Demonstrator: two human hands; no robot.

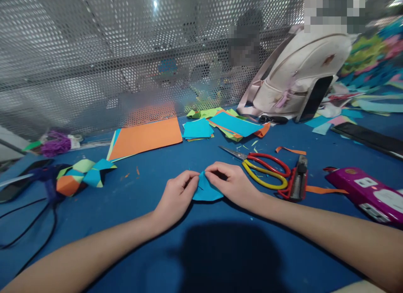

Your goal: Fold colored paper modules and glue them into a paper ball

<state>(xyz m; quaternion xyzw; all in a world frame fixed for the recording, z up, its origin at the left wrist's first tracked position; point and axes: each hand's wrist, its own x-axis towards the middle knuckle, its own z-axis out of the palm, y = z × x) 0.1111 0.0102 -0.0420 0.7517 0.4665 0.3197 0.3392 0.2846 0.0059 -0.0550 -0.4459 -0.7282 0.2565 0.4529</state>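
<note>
1. Pinching between thumb and fingertips, the left hand [178, 192] gripped the upper left edge of a small piece of blue paper [207, 193], which sat at the middle of the blue table [141, 259].
2. The right hand [234, 181] grasped the same piece by its upper right edge, so it spanned the gap between both hands.
3. From where I stood, the scissors [267, 181] with red and yellow handles lay just beyond the right hand, near a red cutter [299, 179].
4. An orange strip [327, 190] stretched from the cutter toward a purple case [365, 192].
5. Farther back, orange sheets [147, 137] and a stack of blue squares [197, 128] lay near a perforated metal panel [94, 83].
6. Over on the left, a multicoloured folded paper shape [85, 175] rested beside a glue gun [50, 181].
</note>
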